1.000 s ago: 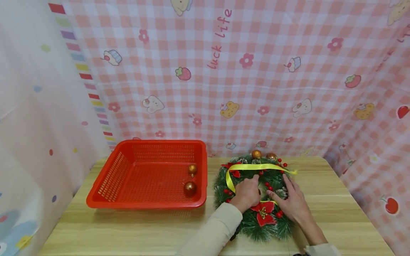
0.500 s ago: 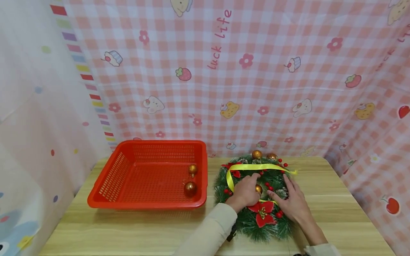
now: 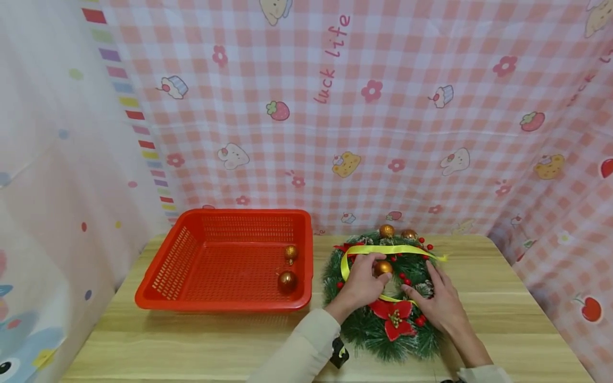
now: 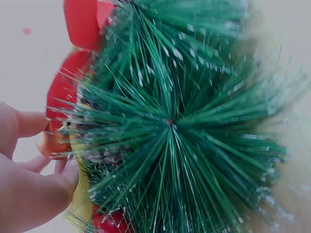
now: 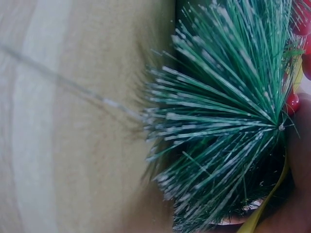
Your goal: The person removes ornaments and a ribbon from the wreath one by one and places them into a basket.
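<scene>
My left hand (image 3: 363, 284) pinches a shiny gold Christmas ball (image 3: 382, 268) over the open middle of a green Christmas wreath (image 3: 388, 347). In the left wrist view the ball (image 4: 52, 144) shows between thumb and fingers, partly behind the needles. My right hand (image 3: 445, 306) rests on the wreath's right side, thumb and fingers spread. A yellow ribbon (image 3: 388, 249) lies across the wreath's far part and loops down its left side. At the near side sits a red poinsettia flower (image 3: 394, 319). Red berries (image 3: 420, 321) and two more gold balls (image 3: 387, 231) at the far edge decorate it.
To the left stands a red plastic basket (image 3: 225, 306), holding a small gold ball (image 3: 290, 252) and a larger coppery ball (image 3: 287, 281). The wooden table (image 3: 206, 346) meets a pink checked curtain (image 3: 297, 133) at the back.
My left hand has drawn back slightly to the left and tilted, and the gold ball, hidden at first, now shows in its fingers, raised farther up the view. The right hand stays on the wreath.
</scene>
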Demonstrator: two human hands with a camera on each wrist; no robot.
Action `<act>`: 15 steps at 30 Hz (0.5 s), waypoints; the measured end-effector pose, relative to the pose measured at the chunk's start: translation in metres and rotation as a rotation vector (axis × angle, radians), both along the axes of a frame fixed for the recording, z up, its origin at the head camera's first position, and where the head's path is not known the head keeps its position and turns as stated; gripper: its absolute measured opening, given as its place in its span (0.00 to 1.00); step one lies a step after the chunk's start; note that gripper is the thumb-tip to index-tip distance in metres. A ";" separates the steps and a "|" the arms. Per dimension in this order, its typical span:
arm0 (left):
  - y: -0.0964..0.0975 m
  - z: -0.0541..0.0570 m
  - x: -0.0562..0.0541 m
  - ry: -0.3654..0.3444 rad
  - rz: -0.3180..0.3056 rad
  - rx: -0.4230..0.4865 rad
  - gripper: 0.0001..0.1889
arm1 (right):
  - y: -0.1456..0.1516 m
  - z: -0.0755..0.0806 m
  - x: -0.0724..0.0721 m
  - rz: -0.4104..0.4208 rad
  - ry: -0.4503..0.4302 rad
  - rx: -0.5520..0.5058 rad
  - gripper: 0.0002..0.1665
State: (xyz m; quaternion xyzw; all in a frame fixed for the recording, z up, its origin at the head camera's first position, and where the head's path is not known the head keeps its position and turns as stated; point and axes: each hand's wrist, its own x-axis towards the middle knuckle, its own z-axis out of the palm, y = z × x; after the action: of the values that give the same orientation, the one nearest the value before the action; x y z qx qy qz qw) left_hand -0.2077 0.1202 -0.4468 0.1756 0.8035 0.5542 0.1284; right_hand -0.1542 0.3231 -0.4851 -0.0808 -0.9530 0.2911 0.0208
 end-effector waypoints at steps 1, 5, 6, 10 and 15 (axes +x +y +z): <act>-0.001 0.001 0.001 -0.005 0.003 0.014 0.20 | 0.000 0.000 0.000 -0.001 -0.001 0.000 0.60; -0.006 0.005 0.006 -0.042 0.023 0.104 0.18 | 0.000 0.000 -0.002 -0.003 -0.013 0.001 0.61; -0.007 0.006 0.007 -0.050 0.028 0.122 0.17 | 0.001 0.000 -0.002 -0.003 -0.017 0.002 0.61; -0.012 0.009 0.009 -0.059 0.046 0.144 0.16 | 0.001 0.000 -0.002 -0.002 -0.025 0.004 0.61; -0.015 0.006 0.007 -0.039 0.064 0.121 0.16 | 0.000 0.000 -0.002 0.007 -0.014 0.003 0.61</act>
State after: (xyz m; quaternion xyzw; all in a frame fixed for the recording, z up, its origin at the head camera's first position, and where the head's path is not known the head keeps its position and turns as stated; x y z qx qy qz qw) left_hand -0.2010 0.1057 -0.4407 0.1463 0.7711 0.6089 0.1152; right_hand -0.1564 0.3227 -0.4854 -0.0792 -0.9539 0.2890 0.0132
